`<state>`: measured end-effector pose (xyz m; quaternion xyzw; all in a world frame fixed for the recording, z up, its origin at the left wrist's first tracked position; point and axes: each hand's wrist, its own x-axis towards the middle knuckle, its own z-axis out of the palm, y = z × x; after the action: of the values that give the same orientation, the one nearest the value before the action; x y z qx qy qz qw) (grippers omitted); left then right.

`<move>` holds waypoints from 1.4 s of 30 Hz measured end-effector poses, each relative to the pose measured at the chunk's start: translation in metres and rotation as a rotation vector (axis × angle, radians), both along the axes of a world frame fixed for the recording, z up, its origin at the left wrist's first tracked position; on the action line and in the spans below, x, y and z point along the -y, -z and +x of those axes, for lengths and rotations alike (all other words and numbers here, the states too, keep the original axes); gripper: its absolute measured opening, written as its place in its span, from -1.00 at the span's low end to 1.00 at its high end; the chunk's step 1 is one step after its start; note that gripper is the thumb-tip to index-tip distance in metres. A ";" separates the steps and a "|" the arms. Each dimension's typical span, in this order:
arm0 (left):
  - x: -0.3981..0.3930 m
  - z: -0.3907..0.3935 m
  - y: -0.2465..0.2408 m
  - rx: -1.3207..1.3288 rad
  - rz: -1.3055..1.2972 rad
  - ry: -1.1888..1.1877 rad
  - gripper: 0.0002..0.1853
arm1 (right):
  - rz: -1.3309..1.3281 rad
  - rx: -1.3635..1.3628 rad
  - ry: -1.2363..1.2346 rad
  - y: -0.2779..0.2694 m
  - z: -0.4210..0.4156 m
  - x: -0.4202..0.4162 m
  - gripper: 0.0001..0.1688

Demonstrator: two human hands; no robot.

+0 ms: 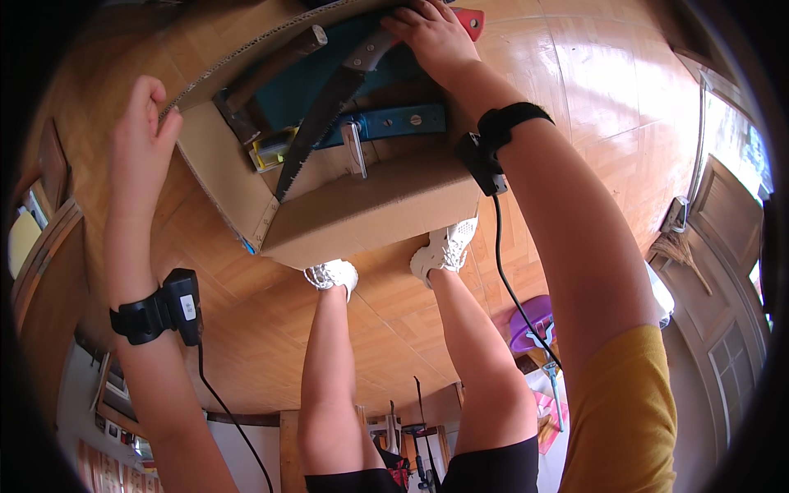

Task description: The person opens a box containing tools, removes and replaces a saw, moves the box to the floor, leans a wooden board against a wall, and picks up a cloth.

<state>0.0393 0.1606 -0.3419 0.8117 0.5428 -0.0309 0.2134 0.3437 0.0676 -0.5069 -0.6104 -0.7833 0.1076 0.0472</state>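
A cardboard box (370,212) lies before me on the floor. My right hand (425,31) grips the red and grey handle (470,23) of a handsaw, whose dark toothed blade (320,129) slants down across the box to its near left corner. My left hand (145,120) is at the box's left corner, fingers loosely curled and thumb apart, with nothing seen in it. Inside the box are a hammer with a wooden handle (277,61), a blue door-handle plate (404,121) with a metal lever (355,151), and a yellow packet (270,153). A dark teal panel (280,92) lies behind them.
White shoes (450,249) stand by the box's near side on the wood-patterned floor (382,333). Black wrist devices (185,307) trail cables along both arms. A purple basin (524,320) is at right, with a hand broom (675,246) by a door (727,259).
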 end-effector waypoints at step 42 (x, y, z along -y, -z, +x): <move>0.079 -0.007 0.081 -0.325 -0.394 0.134 -0.79 | -0.863 -0.986 1.292 -0.039 0.012 0.267 -0.67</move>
<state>0.0319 0.0817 -0.4233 0.7730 0.4985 -0.2802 0.2747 0.3562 -0.1995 -0.4676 -0.7790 -0.0729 0.5914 0.1950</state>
